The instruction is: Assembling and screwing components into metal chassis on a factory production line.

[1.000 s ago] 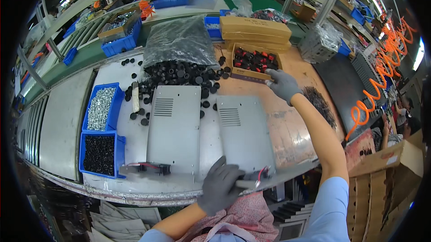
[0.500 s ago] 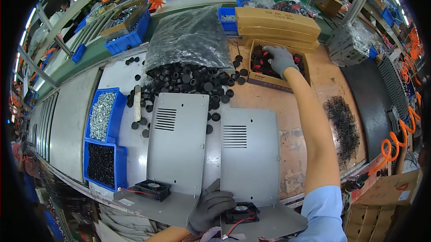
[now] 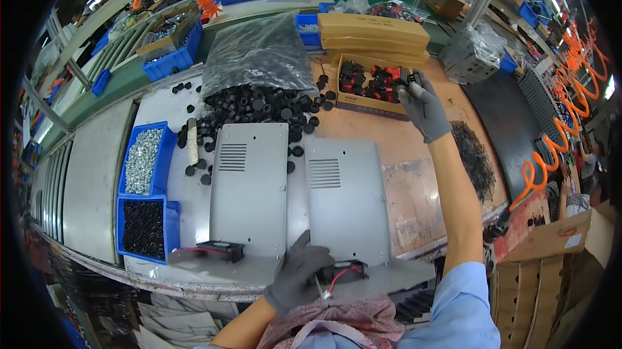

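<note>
My right hand point(image 3: 424, 108), in a grey glove, is raised at the right end of an open cardboard box point(image 3: 369, 104). Its fingers pinch a small black part point(image 3: 413, 79); the exact kind is hard to make out. Red-and-black switch-like parts point(image 3: 370, 81) fill the box. My left hand point(image 3: 299, 276), also gloved, grips the near left edge of the right grey metal panel point(image 3: 350, 209), thumb pointing away from me. Beside its fingers, a black fan point(image 3: 350, 272) with a red wire sits at the panel's bent flap. The left grey panel point(image 3: 249, 187) carries a similar fan point(image 3: 223, 250).
Black round caps point(image 3: 259, 108) spill from a clear plastic bag point(image 3: 259, 51). Blue bins hold silver screws point(image 3: 144, 162) and black screws point(image 3: 143, 229) at left. Thin black wire pieces point(image 3: 472, 161) lie at right, near a coiled orange hose point(image 3: 531, 177).
My right hand has come out of the box toward the right with a small black part. The right panel's near flap is tilted up more, with my left hand at its edge. The view has shifted.
</note>
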{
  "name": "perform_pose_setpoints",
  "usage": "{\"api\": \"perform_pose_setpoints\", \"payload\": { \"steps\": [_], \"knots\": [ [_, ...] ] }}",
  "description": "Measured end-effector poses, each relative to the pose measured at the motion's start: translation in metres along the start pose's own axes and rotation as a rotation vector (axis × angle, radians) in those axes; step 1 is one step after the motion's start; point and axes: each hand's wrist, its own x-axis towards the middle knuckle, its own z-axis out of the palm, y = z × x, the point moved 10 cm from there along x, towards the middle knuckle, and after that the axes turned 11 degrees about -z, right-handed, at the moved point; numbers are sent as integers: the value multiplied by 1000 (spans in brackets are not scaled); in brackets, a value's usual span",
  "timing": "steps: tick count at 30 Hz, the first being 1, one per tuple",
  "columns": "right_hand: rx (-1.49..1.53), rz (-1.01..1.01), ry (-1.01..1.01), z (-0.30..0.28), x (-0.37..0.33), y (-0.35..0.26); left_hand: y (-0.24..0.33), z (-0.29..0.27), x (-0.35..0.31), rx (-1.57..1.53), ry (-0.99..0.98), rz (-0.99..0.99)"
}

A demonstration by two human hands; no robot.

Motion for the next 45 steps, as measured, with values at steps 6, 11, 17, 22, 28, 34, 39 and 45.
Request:
{"api": "perform_pose_setpoints", "payload": {
  "steps": [6,11,17,22,28,34,39,45],
  "knots": [
    [56,-69,-152,90,-154,-90,9,-3,-8,5,80,70],
    [-289,-228,-182,141,-277,-151,22,-13,-31,76,209,-14],
    [-407,-18,-168,143,-380,-74,47,-2,-87,-416,244,-281],
    [-278,63,24,133,-408,-12,57,22,-74,-591,111,-325],
    [10,219,-5,147,-411,-1,67,-1,-75,-219,161,-228],
    [26,443,17,156,-412,12,98,-7,-65,174,239,39],
    [-410,501,13,149,-400,8,100,-16,-64,142,237,101],
    [-485,333,108,157,-375,-2,98,-56,-60,201,598,15]
  ]
}}
